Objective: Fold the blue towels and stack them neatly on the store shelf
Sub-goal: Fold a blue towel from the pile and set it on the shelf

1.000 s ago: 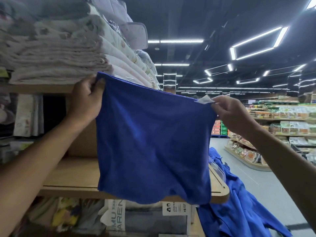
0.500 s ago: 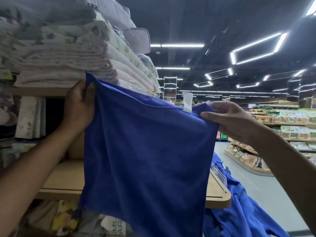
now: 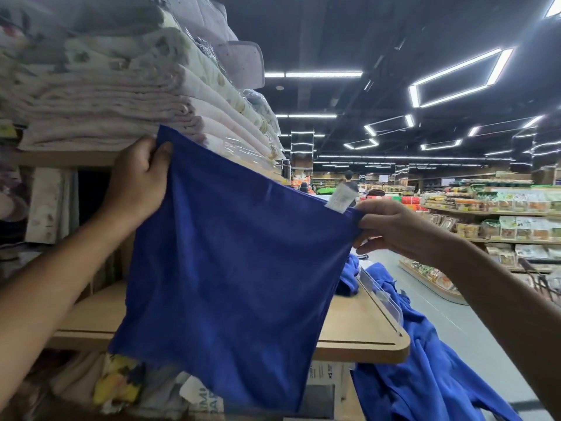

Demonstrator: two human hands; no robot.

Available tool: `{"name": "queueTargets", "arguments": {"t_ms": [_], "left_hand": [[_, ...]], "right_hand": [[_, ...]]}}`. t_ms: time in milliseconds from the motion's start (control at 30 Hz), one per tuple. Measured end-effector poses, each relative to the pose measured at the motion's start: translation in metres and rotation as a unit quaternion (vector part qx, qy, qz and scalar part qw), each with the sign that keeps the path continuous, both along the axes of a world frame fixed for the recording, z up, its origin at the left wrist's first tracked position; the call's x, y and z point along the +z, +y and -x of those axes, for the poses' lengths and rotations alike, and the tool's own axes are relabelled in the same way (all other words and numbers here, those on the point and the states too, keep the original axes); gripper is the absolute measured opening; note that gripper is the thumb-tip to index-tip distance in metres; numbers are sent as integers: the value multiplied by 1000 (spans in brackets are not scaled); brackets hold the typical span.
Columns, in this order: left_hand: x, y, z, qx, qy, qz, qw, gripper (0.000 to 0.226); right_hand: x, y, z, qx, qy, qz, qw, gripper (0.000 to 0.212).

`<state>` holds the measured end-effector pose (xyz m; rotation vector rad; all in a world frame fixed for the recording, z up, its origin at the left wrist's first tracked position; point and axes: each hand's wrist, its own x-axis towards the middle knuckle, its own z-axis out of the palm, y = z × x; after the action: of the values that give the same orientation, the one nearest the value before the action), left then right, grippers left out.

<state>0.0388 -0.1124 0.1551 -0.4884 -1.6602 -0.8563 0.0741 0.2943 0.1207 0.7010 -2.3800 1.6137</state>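
Blue towel [image 3: 236,268], held spread in the air in front of a wooden shelf [image 3: 358,329]. Its top edge slopes down from upper left to right, and its lower edge hangs below the shelf's front lip. The cloth hides most of the shelf board behind it.

The left hand [image 3: 138,183] grips the towel's upper left corner, its fingers curled round the bunched fabric. The right hand [image 3: 391,229] pinches the upper right corner between thumb and forefinger, with the other fingers loosely extended beneath. A white tag [image 3: 341,200] stands up from the top edge just beside the right hand; its print is too blurred to read.

A small bunch of blue cloth [image 3: 349,275] lies on the shelf behind the towel's right edge. Next to it a clear plastic strip [image 3: 379,291] runs along the shelf's right side. A heap of unfolded blue towels [image 3: 431,375] lies lower, to the right of the shelf; what it rests on cannot be seen.

A stack of folded pale linens [image 3: 121,95], some in clear wrap, sits on the upper shelf board [image 3: 60,158] above the left hand. Patterned packages [image 3: 118,381] and a carton [image 3: 324,378] stand under the wooden shelf.

Background, right: grocery shelves [image 3: 501,214] of packaged goods under angular ceiling lights [image 3: 455,77]. A distant person [image 3: 349,180] stands in the aisle.
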Motion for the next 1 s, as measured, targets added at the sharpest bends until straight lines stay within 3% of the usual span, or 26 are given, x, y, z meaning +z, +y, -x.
{"name": "queueTargets", "arguments": {"t_ms": [67,167,267,333,400,467,567,667,767,900,1000], "left_hand": [[-3,-2,2,-2,6,10,1000,22],[-8,-7,2,12,14,13,1000,20],[-14,-10,-2,11,4,4,1000,23],[-15,-13,-5,-16,-5,-11,1000,23],[-15,-17,-7,-36,-20,-31,999,22],[-15,-25,-6,-113,-65,-94,987,21],[-23,-37,-7,-225,-167,-168,945,46],[-42,-32,-11,-231,-197,-148,941,26],[-80,-23,2,-227,-282,-144,921,33],[-140,-22,30,-221,-447,-218,839,22],[-170,-17,51,-200,-482,-250,816,21]], "right_hand": [[-4,-2,0,-12,21,-15,1000,13],[-10,-3,1,-63,52,-19,996,28],[-10,0,1,-128,110,-40,985,9],[-3,4,-2,-138,115,-34,983,8],[10,14,-11,-62,73,21,995,14],[23,25,-20,78,22,106,991,16],[28,33,-28,154,17,155,976,14],[12,31,-17,23,4,135,991,13],[-19,25,0,-71,-72,107,989,12],[-67,12,21,-107,-151,120,975,9],[-94,3,36,-125,-176,148,965,6]]}}
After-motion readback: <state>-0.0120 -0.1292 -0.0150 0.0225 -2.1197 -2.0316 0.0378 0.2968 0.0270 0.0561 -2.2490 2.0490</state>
